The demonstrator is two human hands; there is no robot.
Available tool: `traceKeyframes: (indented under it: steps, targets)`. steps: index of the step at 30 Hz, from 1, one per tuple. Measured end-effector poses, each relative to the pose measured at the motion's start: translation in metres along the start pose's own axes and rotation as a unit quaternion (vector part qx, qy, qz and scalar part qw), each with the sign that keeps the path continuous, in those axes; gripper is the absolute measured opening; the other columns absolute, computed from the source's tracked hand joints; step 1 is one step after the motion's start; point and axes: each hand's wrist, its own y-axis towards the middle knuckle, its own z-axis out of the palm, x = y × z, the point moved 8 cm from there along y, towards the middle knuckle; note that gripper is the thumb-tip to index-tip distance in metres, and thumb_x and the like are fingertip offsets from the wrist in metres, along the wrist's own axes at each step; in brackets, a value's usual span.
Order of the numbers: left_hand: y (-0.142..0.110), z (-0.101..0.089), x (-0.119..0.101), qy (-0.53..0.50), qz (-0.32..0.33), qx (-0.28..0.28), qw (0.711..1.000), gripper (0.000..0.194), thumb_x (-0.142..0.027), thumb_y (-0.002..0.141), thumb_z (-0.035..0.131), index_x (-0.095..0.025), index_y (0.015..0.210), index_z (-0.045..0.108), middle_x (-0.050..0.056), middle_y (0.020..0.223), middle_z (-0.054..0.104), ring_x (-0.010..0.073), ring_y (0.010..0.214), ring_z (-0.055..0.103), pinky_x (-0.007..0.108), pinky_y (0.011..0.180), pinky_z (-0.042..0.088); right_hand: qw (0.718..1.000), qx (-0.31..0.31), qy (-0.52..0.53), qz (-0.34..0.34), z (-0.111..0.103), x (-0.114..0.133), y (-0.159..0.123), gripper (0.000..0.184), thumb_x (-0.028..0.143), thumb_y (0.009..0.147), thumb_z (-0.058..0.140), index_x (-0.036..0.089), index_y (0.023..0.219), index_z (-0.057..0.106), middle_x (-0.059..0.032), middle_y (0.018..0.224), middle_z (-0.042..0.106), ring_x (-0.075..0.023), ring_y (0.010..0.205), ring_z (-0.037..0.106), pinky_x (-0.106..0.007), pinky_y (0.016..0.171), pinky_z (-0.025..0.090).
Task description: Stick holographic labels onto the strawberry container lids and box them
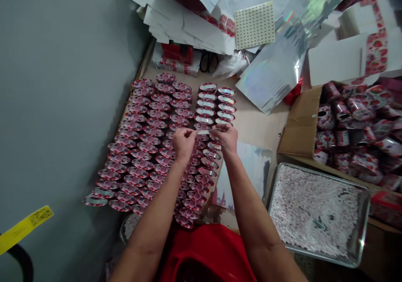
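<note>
Both my hands meet over rows of small oval pink-and-red printed packs (137,172) standing upright on the table. Between my fingertips stretches a small white strip (203,132). My left hand (183,143) pinches its left end, and my right hand (226,137) pinches the right end. Just beneath the strip is one of the packs; whether the strip touches it I cannot tell. Beyond my hands, several packs with whitish, shiny oval tops (206,104) stand in two short columns.
On the right, a cardboard box (298,125) holds many shiny printed packs. A metal tray (320,254) of small whitish pieces sits nearer me. Behind lie stacked white sheets (185,26), a yellowish dotted sheet (254,25) and clear film (271,76). A grey wall (63,85) borders the left.
</note>
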Motion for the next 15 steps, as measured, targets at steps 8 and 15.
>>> traceKeyframes:
  steps: [8, 15]
  targets:
    - [0.029, 0.019, -0.02, 0.215, 0.089, -0.005, 0.973, 0.011, -0.036, 0.085, 0.077, -0.026, 0.081, 0.078, 0.011, 0.107, 0.066, 0.0346, 0.112, 0.057, 0.047, 0.099, 0.043, 0.968, -0.129, -0.21, -0.04, 0.002, -0.006, 0.007, 0.023, 0.032, 0.068, 0.073, 0.024, 0.083, 0.058, -0.0003, 0.08, 0.074, -0.0198, 0.073, 0.068, -0.03, 0.072, 0.05]
    - [0.034, 0.026, -0.019, 0.232, 0.094, 0.022, 0.968, 0.01, -0.033, 0.086, 0.075, -0.024, 0.082, 0.078, 0.012, 0.109, 0.066, 0.036, 0.115, 0.056, 0.048, 0.099, 0.042, 0.955, -0.138, -0.26, -0.04, 0.005, -0.002, 0.005, 0.017, 0.027, 0.072, 0.07, 0.025, 0.083, 0.057, 0.0, 0.083, 0.074, -0.0207, 0.078, 0.068, -0.03, 0.077, 0.047]
